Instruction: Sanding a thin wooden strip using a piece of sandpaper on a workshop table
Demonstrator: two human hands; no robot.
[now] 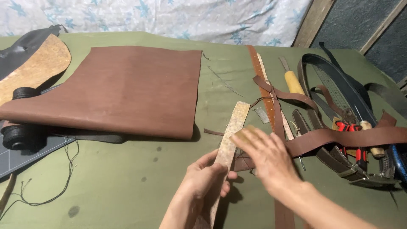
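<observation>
Nearest the camera, the left hand (203,180) gripped a long, pale, mottled leather strip (231,131) from the side, thumb on top and fingers curled under it; the strip ran away from the camera, its far end lying on the green table cover (127,182). The right hand (265,157) lay flat, fingers extended and close together, pressing a small tan block (245,132) onto the strip's upper face. The hand was blurred; whether the fingers wrapped the block's edges could not be told.

Just beyond and right of the right hand, a wide brown strap (347,138) crossed the table. Under and beside it lay dark belts with buckles, a red-handled tool (354,142) and a dark curved belt (335,85). A yellow-handled tool (293,81) lay farther back, near a narrow punched brown strap (259,76) running away from the camera.

Left of centre, a large brown leather sheet (127,89) lay folded, well apart from the hands. At the left edge, a spool of black thread (19,138) sat on a grey cutting mat (17,159), with loose dark thread (51,186) trailing onto the cover. Behind these lay a tan, cork-like piece (34,65) with black leather under it.

Farthest back hung a pale cloth with blue leaf prints (169,17). No packages, labels or signs were legible.
</observation>
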